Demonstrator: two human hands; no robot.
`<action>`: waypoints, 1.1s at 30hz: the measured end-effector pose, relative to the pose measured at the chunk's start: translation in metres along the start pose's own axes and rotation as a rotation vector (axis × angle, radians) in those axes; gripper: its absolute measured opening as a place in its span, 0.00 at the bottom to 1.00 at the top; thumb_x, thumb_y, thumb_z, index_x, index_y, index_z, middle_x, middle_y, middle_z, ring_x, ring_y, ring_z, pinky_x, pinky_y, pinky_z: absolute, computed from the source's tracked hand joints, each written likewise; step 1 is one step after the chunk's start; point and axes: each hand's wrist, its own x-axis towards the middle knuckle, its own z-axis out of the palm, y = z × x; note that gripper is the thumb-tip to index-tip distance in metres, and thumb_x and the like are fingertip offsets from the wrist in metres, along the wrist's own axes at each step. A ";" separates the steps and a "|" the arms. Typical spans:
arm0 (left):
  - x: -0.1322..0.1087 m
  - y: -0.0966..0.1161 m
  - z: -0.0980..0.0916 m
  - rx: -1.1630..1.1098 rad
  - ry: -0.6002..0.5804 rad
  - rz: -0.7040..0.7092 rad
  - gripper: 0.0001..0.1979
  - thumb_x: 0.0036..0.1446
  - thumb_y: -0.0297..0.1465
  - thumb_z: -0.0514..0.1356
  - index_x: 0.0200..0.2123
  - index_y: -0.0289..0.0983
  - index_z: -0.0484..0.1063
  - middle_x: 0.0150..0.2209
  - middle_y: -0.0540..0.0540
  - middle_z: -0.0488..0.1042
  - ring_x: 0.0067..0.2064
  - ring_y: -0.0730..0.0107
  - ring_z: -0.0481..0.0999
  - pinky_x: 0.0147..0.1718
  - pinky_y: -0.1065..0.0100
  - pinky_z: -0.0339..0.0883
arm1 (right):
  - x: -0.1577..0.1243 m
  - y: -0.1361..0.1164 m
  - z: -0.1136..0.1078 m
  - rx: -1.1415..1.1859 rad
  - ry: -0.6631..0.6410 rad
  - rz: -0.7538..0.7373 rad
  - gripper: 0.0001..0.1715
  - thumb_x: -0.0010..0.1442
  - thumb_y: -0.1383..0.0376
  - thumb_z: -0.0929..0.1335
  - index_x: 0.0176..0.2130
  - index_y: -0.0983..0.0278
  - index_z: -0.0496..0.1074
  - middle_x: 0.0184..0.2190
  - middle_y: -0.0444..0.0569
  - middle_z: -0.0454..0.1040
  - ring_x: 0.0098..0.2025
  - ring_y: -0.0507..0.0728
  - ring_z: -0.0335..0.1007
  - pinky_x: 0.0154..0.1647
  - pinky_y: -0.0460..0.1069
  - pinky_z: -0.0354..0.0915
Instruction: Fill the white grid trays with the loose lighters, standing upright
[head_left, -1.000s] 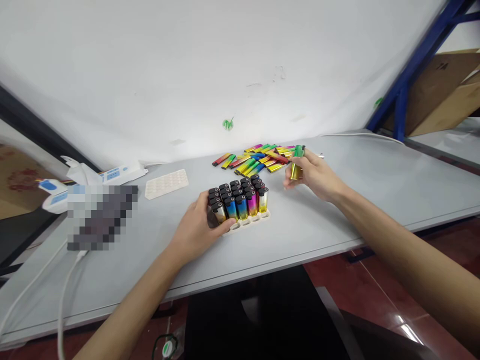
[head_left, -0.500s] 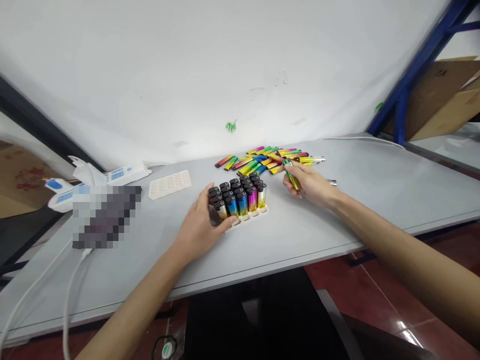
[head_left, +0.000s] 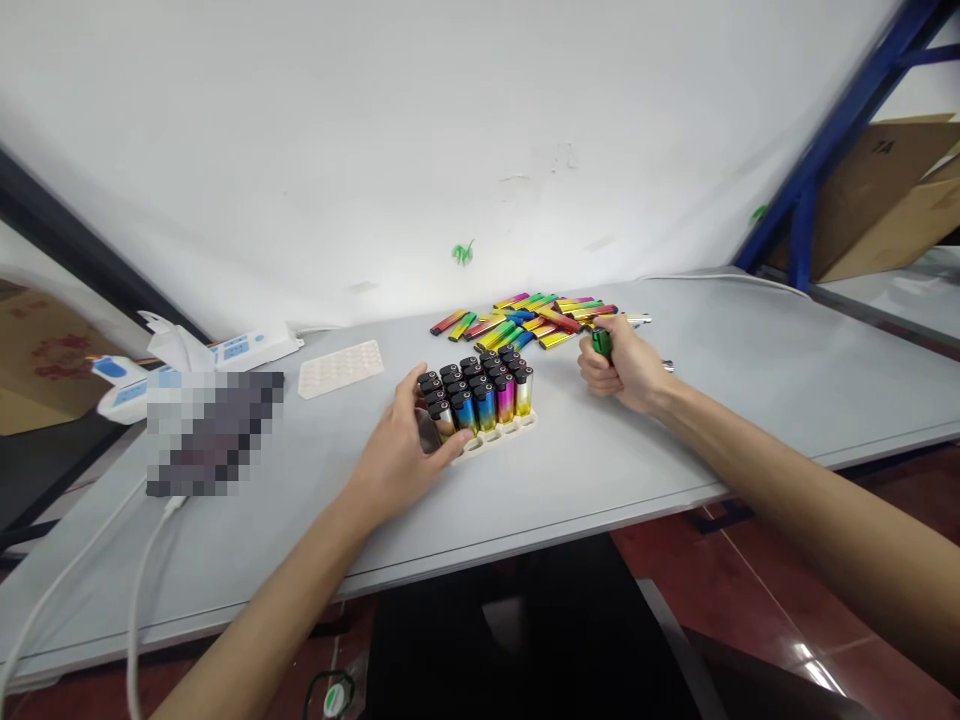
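Note:
Several lighters (head_left: 486, 402) with black tops and shiny silver, blue, pink and gold bodies stand upright in rows in a white holder (head_left: 491, 437) with round holes. My left hand (head_left: 401, 440) grips the left end of this group, thumb at the front and fingers round the far side. To the right, my right hand (head_left: 619, 365) is closed round a green lighter (head_left: 601, 342), held above the table; the fingers hide most of its body. Behind lies a loose pile of coloured lighters (head_left: 517, 322), on their sides.
On the left lie a white perforated tray (head_left: 341, 368), a blurred-out dark object (head_left: 217, 435) with a white cable, and a power strip (head_left: 240, 347). The grey table (head_left: 600, 470) meets a white wall at the back. Cardboard boxes (head_left: 862, 200) stand at far right.
My right hand has moved slightly right, and its fingers have wrapped round the green lighter, which now stands more upright. My left hand stays where it was.

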 end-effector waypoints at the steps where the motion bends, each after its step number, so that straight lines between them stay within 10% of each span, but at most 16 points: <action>1: 0.000 0.000 0.000 0.001 0.002 0.001 0.46 0.54 0.46 0.63 0.68 0.40 0.44 0.58 0.36 0.68 0.57 0.50 0.71 0.53 0.50 0.67 | 0.000 0.000 0.000 0.000 0.005 -0.001 0.32 0.65 0.48 0.55 0.17 0.61 0.49 0.14 0.38 0.41 0.16 0.47 0.31 0.16 0.46 0.35; 23: 0.000 -0.002 -0.001 0.003 0.028 -0.001 0.45 0.51 0.48 0.64 0.67 0.40 0.48 0.56 0.37 0.69 0.60 0.48 0.68 0.56 0.48 0.63 | -0.001 0.000 0.000 -0.048 0.018 -0.029 0.35 0.63 0.39 0.55 0.18 0.60 0.49 0.15 0.38 0.42 0.16 0.48 0.33 0.16 0.47 0.37; 33: -0.004 -0.001 -0.008 -0.201 -0.096 0.143 0.45 0.54 0.31 0.59 0.68 0.38 0.35 0.64 0.33 0.57 0.64 0.53 0.61 0.63 0.48 0.55 | -0.032 -0.013 0.028 -0.520 -0.057 -0.539 0.17 0.57 0.50 0.72 0.33 0.60 0.73 0.35 0.48 0.72 0.38 0.56 0.66 0.39 0.51 0.63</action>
